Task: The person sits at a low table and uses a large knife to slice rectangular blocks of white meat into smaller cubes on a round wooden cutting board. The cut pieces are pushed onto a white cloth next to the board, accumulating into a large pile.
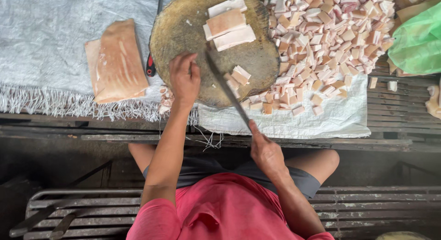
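Head view: my left hand [184, 78] is pressing curled fingers on the board [183, 29] near its near edge, gripping nothing. My right hand [265, 153] is clasping the knife [227, 91], blade angling over cut pieces [238, 77]. Cubes [330, 42] are crowding the right edge.

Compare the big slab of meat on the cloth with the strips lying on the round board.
The slab is one wide uncut piece; the strips are narrower cut lengths, stacked side by side. The slab lies on the cloth left of the board; the strips lie on the board's far side. Both look pale pinkish.
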